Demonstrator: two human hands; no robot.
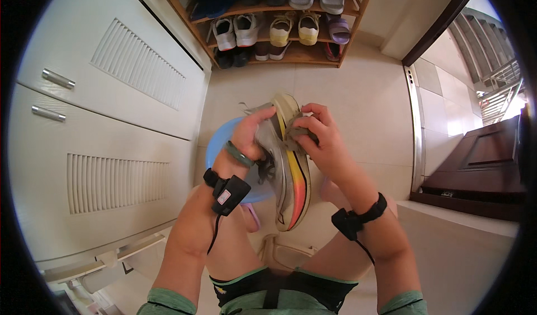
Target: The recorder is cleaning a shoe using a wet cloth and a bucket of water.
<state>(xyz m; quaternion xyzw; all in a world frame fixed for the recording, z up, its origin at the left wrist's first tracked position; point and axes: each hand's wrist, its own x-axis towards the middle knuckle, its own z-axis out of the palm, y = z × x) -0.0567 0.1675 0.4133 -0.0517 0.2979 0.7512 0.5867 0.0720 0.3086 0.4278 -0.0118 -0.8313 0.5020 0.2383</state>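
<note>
Item: grey sneaker (288,164), held on edge over blue basin (215,147), mid-scene. My left hand (251,133) grips upper; right hand (321,139) pinches grey cloth (295,133) w/ fingers closed on sole edge. Best: steady shoe, short firm wipes along rim.

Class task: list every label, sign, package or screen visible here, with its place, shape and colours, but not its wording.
Small label: on the black device strapped to the left wrist, a rounded rectangle, white with pink-red.
No packages, signs or screens show.
</note>
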